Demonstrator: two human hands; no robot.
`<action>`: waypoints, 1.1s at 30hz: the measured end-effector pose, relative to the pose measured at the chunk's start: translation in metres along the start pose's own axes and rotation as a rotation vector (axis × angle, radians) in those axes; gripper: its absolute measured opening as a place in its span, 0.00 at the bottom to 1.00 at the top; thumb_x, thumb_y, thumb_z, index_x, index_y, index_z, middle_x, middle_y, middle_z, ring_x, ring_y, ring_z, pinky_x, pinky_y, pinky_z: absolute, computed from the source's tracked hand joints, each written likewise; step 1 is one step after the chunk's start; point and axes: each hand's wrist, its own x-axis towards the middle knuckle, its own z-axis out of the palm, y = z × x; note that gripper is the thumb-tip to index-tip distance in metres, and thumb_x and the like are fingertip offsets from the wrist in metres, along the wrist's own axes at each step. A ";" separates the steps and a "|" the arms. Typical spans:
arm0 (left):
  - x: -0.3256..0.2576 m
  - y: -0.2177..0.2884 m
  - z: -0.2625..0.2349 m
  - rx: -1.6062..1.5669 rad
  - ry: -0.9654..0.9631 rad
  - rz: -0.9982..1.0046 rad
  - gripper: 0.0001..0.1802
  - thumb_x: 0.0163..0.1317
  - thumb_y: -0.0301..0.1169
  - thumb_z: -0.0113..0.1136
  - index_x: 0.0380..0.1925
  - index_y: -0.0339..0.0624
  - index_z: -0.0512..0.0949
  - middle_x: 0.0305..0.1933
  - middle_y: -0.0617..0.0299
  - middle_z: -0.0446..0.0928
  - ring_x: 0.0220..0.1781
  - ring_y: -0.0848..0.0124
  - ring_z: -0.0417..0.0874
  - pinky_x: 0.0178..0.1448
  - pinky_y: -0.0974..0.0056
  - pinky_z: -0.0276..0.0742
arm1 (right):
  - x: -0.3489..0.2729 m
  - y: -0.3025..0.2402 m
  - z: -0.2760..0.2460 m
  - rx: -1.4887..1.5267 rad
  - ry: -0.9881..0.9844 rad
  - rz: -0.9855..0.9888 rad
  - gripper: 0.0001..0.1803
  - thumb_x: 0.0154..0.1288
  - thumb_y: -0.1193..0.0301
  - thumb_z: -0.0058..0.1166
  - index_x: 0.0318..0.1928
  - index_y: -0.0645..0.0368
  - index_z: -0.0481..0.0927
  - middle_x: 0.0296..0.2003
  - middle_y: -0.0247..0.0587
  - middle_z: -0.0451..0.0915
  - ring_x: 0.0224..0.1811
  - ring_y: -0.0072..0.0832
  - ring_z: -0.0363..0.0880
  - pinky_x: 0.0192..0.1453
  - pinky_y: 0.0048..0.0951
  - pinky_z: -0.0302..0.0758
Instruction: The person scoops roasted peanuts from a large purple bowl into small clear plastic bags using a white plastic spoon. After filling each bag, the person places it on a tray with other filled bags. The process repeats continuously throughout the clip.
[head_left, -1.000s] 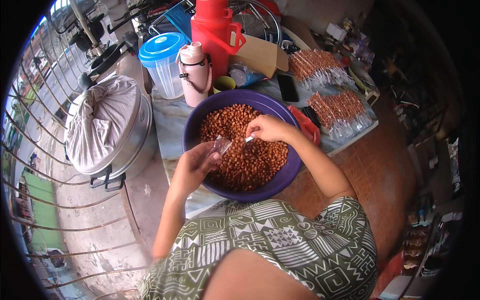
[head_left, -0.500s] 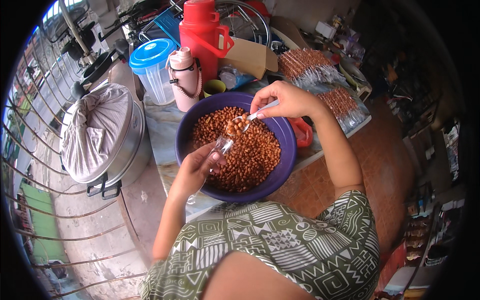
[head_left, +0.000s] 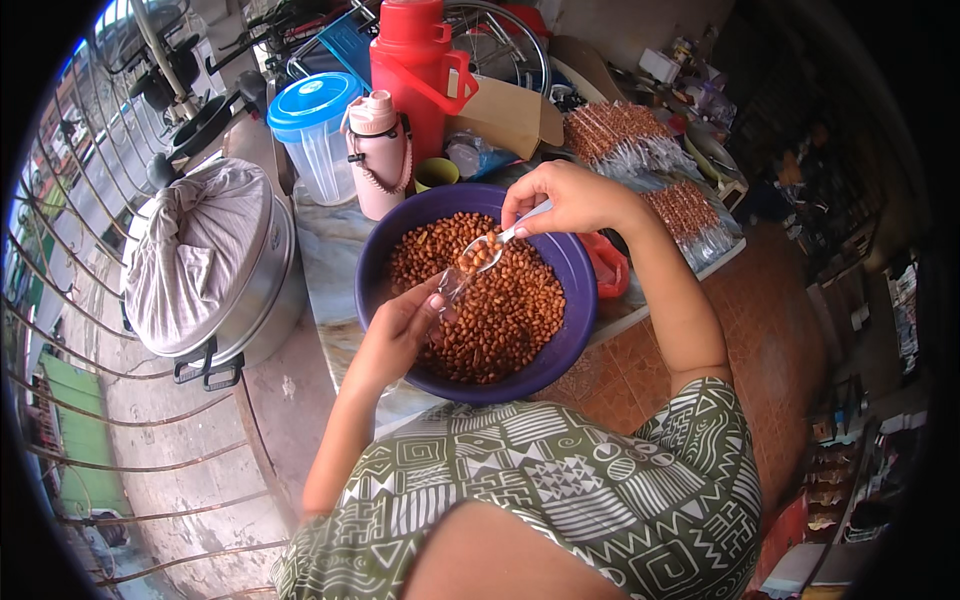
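A purple basin (head_left: pixel 577 300) holds a heap of reddish-brown peanuts (head_left: pixel 500 325). Above it, my right hand (head_left: pixel 560 200) pinches the handle of a small plastic spoon (head_left: pixel 485 253) with several peanuts in its bowl. My left hand (head_left: pixel 408 325) grips a narrow clear plastic bag (head_left: pixel 453 287) between thumb and fingers. The bag's mouth is right at the spoon's tip; whether they touch, I cannot tell. My left fingers partly hide the bag's lower part.
Behind the basin stand a pink bottle (head_left: pixel 380 165), a red thermos (head_left: pixel 412 85), a blue-lidded container (head_left: pixel 318 150) and a green cup (head_left: pixel 436 174). Filled packets (head_left: pixel 615 135) lie stacked at the back right. A large cloth-covered pot (head_left: pixel 205 260) is on the left.
The spoon and the bag's mouth have come together over the basin. The spoon has tilted down toward the bag, and my left hand has moved slightly right.
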 end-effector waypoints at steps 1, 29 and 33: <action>0.002 0.001 0.001 0.014 -0.003 0.001 0.25 0.77 0.36 0.49 0.68 0.35 0.68 0.38 0.68 0.79 0.35 0.83 0.73 0.41 0.76 0.72 | 0.002 0.003 0.000 -0.007 -0.004 -0.011 0.09 0.56 0.68 0.66 0.38 0.56 0.87 0.23 0.31 0.80 0.27 0.20 0.76 0.34 0.28 0.70; 0.014 -0.003 0.008 -0.028 0.047 0.023 0.26 0.74 0.35 0.55 0.68 0.35 0.68 0.45 0.65 0.82 0.40 0.81 0.75 0.46 0.73 0.74 | 0.016 -0.022 -0.004 -0.230 0.019 -0.016 0.09 0.53 0.71 0.66 0.36 0.57 0.86 0.31 0.38 0.85 0.37 0.31 0.83 0.44 0.33 0.77; 0.015 -0.004 0.009 -0.033 0.038 0.065 0.25 0.75 0.35 0.54 0.67 0.34 0.69 0.45 0.65 0.82 0.40 0.80 0.75 0.46 0.73 0.73 | 0.014 -0.025 -0.004 -0.214 0.016 -0.028 0.08 0.53 0.71 0.66 0.36 0.57 0.86 0.32 0.40 0.86 0.37 0.32 0.84 0.44 0.33 0.78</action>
